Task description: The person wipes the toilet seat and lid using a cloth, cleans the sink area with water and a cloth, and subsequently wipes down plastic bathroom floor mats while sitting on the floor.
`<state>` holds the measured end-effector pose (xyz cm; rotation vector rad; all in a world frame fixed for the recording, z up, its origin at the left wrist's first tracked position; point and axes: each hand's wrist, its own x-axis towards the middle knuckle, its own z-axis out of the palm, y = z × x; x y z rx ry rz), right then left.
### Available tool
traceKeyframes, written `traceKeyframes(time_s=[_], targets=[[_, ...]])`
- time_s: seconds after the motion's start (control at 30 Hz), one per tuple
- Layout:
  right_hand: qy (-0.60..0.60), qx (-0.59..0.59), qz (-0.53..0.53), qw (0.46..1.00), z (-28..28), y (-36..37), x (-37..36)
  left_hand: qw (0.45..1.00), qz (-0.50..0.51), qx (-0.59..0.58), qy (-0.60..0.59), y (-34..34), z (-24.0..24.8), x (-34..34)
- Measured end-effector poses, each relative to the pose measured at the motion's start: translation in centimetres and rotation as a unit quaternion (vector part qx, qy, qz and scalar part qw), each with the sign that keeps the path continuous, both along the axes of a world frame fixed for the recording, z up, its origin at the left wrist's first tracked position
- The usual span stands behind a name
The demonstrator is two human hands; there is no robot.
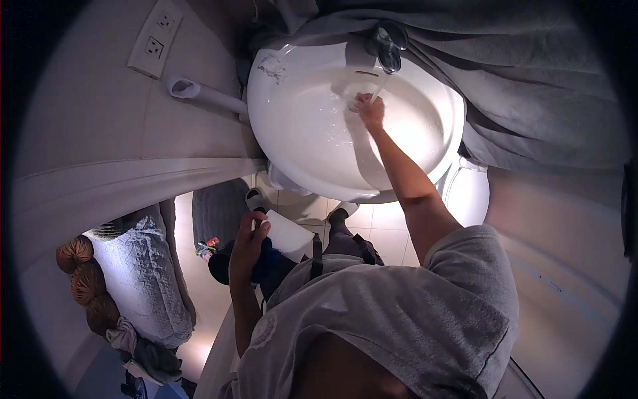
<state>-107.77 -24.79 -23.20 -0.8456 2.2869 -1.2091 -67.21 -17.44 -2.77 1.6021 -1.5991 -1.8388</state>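
Over the wash basin, my right hand reaches under the chrome faucet. A thin stream of water falls onto it, and its fingers are curled in. Something pale and glossy shows at the fingertips, but splashing water keeps me from making it out. Down at the left, my left hand is closed round the edge of a white, flat-sided rectangular object. That object is held low, beside my leg and below the basin's front rim. Its far side is hidden.
White foam or crumpled matter lies on the basin's left rim. A grey curtain hangs at the right. A white pipe juts out below a wall outlet. At the left, a bed shows beyond the doorway, and a dark mat lies on the floor.
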Motion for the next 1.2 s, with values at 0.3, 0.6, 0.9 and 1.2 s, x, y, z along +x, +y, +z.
traceKeyframes(time_s=[0.3, 0.6, 0.9, 1.2], targets=[[-0.674, -0.190, -0.245, 0.671, 4.9, -4.2, 0.1, 1.000, -0.004, 0.004, 0.024, -1.2, 0.0, -0.6], [-0.415, -0.278, -0.204, 0.842, 1.2, -13.3, 9.7, 0.998, -0.026, -0.055, 0.022, -1.2, -0.5, -0.3], [0.067, 0.104, 0.613, 0.780, 4.3, 5.2, 14.1, 0.998, -0.038, -0.035, -0.023, -1.3, -0.1, 0.2], [0.186, -0.053, 0.557, 0.808, 1.7, 4.3, 11.4, 0.998, -0.047, 0.028, -0.008, -1.2, -0.9, -2.9]])
